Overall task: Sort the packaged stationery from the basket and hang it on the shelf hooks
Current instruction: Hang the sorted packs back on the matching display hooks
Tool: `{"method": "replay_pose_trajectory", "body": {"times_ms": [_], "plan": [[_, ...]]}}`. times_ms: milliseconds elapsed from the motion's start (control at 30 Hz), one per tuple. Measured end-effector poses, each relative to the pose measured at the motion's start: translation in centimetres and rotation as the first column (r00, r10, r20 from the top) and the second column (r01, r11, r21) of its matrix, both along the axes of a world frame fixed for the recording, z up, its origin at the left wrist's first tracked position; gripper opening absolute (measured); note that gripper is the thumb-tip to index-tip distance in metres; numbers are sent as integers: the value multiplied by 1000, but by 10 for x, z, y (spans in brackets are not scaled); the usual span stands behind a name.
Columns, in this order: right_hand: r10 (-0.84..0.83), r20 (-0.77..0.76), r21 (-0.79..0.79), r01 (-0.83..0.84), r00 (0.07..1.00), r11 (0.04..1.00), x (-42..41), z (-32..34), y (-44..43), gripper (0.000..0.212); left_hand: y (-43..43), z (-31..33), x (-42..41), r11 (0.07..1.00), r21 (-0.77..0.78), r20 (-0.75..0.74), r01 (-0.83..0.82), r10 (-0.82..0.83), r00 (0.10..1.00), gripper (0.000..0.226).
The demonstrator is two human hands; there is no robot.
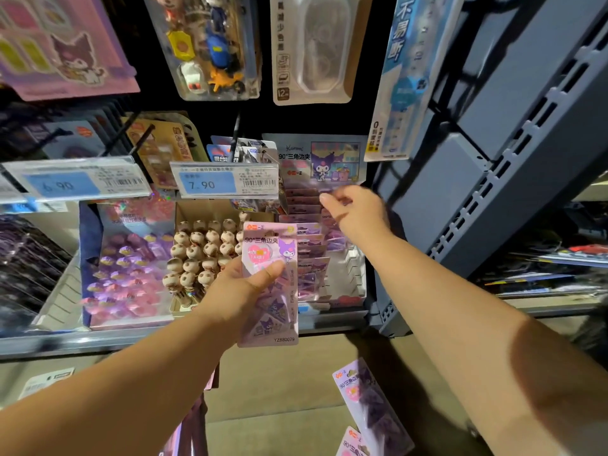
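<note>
My left hand [240, 287] grips a pink pack of triangle corner clips [276, 311] upright, thumb across its front, in front of the lower shelf. My right hand [353, 210] reaches into the display box of matching pink packs [311, 232] and its fingertips touch the upper packs; I cannot tell if it pinches one. More of the same packs [371, 399] lie at the bottom right, below my right forearm. The basket itself is not visible.
Blister packs hang on hooks above: a toy set [210, 44], a clear tape case [316, 47], a blue card [404, 70]. Price tags [227, 182] front the hooks. A box of round-headed pens [200, 251] stands left of the clips. A grey shelf upright [493, 179] rises at right.
</note>
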State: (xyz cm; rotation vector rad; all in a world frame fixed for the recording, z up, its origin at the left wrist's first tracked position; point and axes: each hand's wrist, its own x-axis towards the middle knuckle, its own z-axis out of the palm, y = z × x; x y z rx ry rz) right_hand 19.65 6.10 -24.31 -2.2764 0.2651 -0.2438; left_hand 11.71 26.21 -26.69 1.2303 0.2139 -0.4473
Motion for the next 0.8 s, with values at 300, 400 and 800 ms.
{"method": "replay_pose_trajectory", "body": {"times_ms": [300,400,800], "plan": [[504,-92,294,-460,859,838,-31,20,18,18,-22,7,-7,997,48,45,68,-71,996,37],[480,-126,256,-439,868,861,-34,28,9,20,-28,9,-7,993,95,45,69,-73,996,24],[92,-96,-237,-113,991,965,-32,51,-27,22,-24,-11,20,345,930,282,-128,-446,849,41]]}}
